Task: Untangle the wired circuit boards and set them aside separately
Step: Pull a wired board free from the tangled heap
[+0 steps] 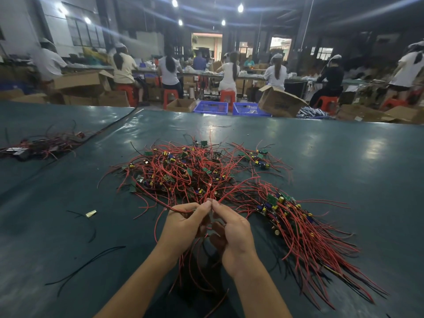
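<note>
Head view, from the left: a small heap (41,145) of red and black wires with dark boards lies near the far left edge of the dark green table (344,157), well apart from everything else. Nearer, a pale scrap (91,213) sits beside thin black threads, and a long black wire (89,263) curves loose below it. In the middle spreads the big tangle (183,171), its red leads knotted over one another, with small green boards (190,172) and yellow and blue parts caught among them. At its near edge the two hands meet, fingertips touching. The left grip (183,226) is closed to a pinch: thumb and forefinger nip a red wire (176,210) that runs in from the left, the other fingers curled under. The right grip (234,232) is likewise curled, thumb and forefinger pinching red strands (231,191) that rise out of the tangle. More red leads hang between the wrists; I cannot tell whether a board hangs there. To the right, touching the tangle, lies a bundle (305,226) with boards at its far end and its leads lying roughly parallel toward the near right. Beyond the table, people sit on red stools (171,95) among cardboard boxes (281,102) and blue crates (211,106).
</note>
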Tool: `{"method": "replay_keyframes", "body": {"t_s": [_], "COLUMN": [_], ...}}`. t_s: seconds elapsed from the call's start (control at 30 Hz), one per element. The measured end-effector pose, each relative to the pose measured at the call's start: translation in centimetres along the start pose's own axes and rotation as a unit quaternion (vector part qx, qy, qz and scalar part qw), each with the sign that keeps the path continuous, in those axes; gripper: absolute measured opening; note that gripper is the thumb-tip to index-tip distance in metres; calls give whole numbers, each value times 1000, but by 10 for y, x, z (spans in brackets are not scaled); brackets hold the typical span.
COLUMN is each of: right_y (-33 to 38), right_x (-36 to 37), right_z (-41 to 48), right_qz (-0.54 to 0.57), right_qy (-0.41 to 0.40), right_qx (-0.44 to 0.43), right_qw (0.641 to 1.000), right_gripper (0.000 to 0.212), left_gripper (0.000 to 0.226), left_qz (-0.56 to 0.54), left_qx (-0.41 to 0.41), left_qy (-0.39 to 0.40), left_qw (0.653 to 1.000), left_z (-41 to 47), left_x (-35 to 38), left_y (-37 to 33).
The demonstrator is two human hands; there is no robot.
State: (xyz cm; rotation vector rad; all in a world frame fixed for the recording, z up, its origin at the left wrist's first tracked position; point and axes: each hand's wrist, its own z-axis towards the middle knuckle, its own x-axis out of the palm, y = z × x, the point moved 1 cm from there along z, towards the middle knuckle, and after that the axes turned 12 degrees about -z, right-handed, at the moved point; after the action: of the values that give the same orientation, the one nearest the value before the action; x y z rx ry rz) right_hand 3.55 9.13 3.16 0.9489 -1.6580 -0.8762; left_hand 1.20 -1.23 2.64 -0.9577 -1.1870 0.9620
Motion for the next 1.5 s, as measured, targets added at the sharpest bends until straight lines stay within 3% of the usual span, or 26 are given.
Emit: {"method": "replay_keyframes", "body": {"t_s": [0.47, 0.7, 1.1, 1.17, 1.33, 1.5], "right_y": [-1, 9, 17, 17, 17, 19], "right_x": [0, -20, -30, -29, -30, -32], "right_z": [3, 15, 16, 14, 13, 12], "right_qz": [-39, 6, 260, 241, 72, 95], "right_qy": [-14, -78, 22, 25, -52, -70], "right_qx": [11, 1, 34, 21, -8, 18], "right_qw": [999, 997, 965, 970, 996, 993], "right_gripper": [12, 16, 19, 19, 23, 11], "left_gripper": [23, 29, 41, 42, 43, 41], "left_qz": [-9, 4, -2, -13, -31, -20], "left_qx": [11, 0, -13, -14, -22, -21], "left_qy": [23, 68, 81, 73, 60, 56], "left_qw": [1000, 998, 997, 997, 997, 998], "left_z": [0, -3, -5, -4, -2, 0], "left_x": [-2, 6, 2, -1, -6, -9], "left_y": [-2, -3, -10, -11, -14, -16]}}
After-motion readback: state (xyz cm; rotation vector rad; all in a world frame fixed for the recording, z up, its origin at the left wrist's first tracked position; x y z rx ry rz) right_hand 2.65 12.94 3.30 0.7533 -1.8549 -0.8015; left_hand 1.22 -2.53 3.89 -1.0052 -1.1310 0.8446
